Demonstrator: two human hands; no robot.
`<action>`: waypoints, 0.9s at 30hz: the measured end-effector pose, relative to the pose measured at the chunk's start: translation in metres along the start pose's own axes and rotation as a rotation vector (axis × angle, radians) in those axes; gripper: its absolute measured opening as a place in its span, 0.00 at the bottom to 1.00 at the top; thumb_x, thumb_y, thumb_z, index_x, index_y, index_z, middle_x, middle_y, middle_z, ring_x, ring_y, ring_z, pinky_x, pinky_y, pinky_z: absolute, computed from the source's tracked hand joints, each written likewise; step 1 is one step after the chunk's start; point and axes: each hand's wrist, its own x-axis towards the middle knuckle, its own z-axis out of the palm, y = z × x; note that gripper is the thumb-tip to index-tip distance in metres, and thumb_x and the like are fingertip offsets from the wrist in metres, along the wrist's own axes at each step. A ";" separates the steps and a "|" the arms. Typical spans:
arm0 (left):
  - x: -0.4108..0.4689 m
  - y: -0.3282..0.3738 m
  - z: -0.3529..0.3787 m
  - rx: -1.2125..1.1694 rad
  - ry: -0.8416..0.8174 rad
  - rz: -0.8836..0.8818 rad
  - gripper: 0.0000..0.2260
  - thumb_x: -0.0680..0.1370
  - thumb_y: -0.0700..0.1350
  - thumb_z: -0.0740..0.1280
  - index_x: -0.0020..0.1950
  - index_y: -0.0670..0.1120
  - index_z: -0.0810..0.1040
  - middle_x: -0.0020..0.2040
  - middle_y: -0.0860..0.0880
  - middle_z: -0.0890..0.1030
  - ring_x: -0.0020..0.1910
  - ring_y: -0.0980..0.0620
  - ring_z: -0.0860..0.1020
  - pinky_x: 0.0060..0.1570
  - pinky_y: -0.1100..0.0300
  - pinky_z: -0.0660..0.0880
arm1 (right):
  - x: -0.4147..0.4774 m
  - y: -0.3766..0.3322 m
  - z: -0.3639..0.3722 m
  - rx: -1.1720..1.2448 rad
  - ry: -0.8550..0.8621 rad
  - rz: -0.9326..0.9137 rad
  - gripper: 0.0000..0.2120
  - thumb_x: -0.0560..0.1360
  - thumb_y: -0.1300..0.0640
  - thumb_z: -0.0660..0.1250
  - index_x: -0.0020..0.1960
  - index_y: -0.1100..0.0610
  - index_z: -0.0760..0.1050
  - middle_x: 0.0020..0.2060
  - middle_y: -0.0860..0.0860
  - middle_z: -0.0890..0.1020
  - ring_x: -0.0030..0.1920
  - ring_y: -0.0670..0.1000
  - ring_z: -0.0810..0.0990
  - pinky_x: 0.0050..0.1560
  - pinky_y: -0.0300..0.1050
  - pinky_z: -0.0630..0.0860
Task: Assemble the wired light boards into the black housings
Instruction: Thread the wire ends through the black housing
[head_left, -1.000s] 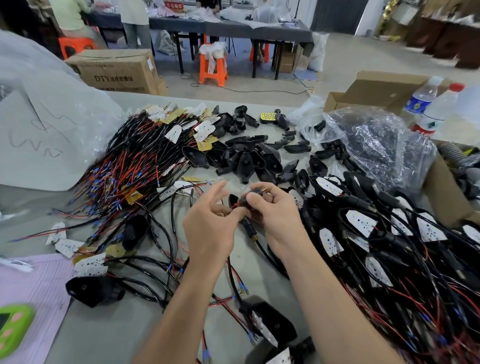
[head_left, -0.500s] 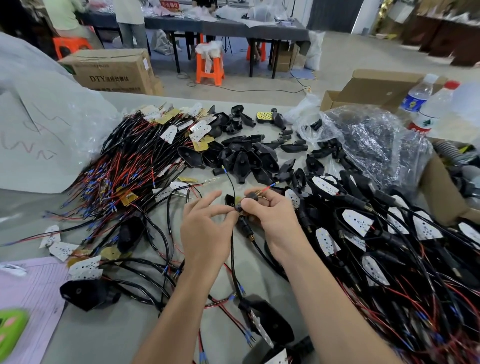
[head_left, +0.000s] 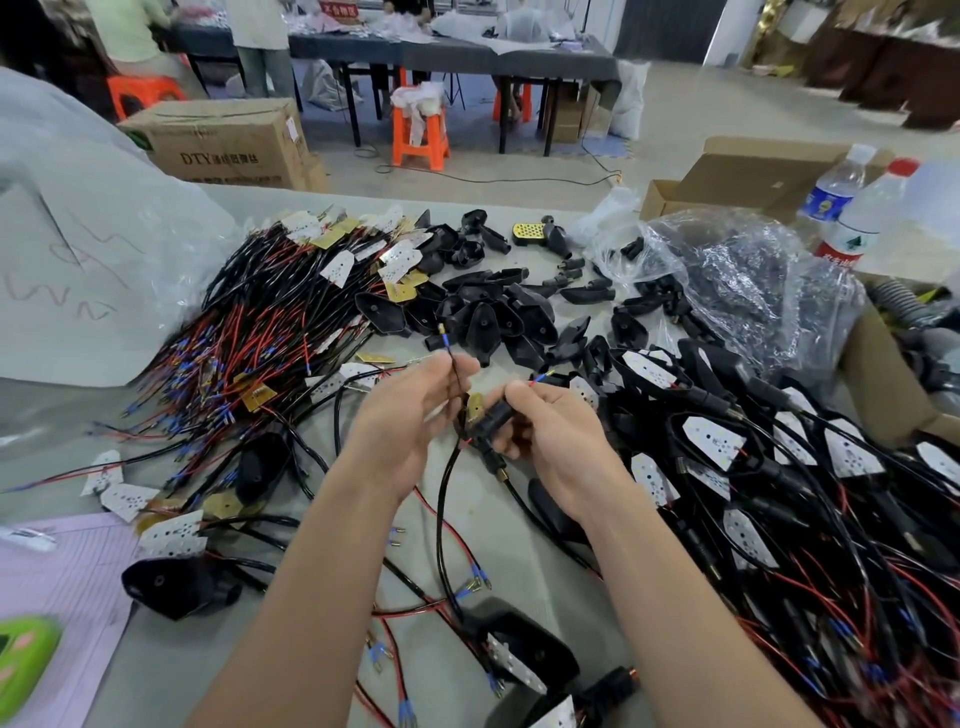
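Cardboard box (head_left: 223, 148), orange stool (head_left: 420, 139), water bottle (head_left: 832, 196)

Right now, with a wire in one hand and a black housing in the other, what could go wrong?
The left hand pinches a thin wire while the right hand grips the housing; a hard pull might strain the wire's joint. The cable hanging below the hands crosses loose red wires on the table and could snag them.

Seemingly a small assembly workshop: heaped wired light boards (head_left: 291, 332), black housings (head_left: 483, 322), cardboard cartons (head_left: 228, 145), shared worktables (head_left: 467, 52).
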 end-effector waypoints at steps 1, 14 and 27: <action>0.000 0.003 -0.001 -0.009 -0.008 0.013 0.18 0.85 0.49 0.61 0.42 0.53 0.88 0.55 0.53 0.87 0.57 0.55 0.82 0.65 0.53 0.75 | -0.001 0.001 0.000 0.002 0.012 0.000 0.15 0.84 0.60 0.59 0.45 0.62 0.81 0.27 0.52 0.78 0.29 0.50 0.74 0.32 0.41 0.67; -0.015 0.005 -0.021 0.686 0.013 0.086 0.13 0.77 0.44 0.73 0.32 0.49 0.84 0.81 0.56 0.63 0.79 0.54 0.63 0.75 0.46 0.61 | 0.007 0.010 0.003 0.316 0.184 -0.019 0.17 0.86 0.58 0.57 0.46 0.61 0.81 0.35 0.56 0.84 0.30 0.51 0.77 0.34 0.41 0.73; -0.020 0.003 -0.015 0.584 0.104 0.168 0.13 0.78 0.45 0.72 0.33 0.53 0.85 0.81 0.56 0.64 0.77 0.54 0.66 0.67 0.56 0.62 | 0.005 0.009 0.007 0.337 0.159 -0.027 0.15 0.85 0.59 0.58 0.47 0.62 0.81 0.36 0.57 0.84 0.30 0.50 0.79 0.34 0.40 0.76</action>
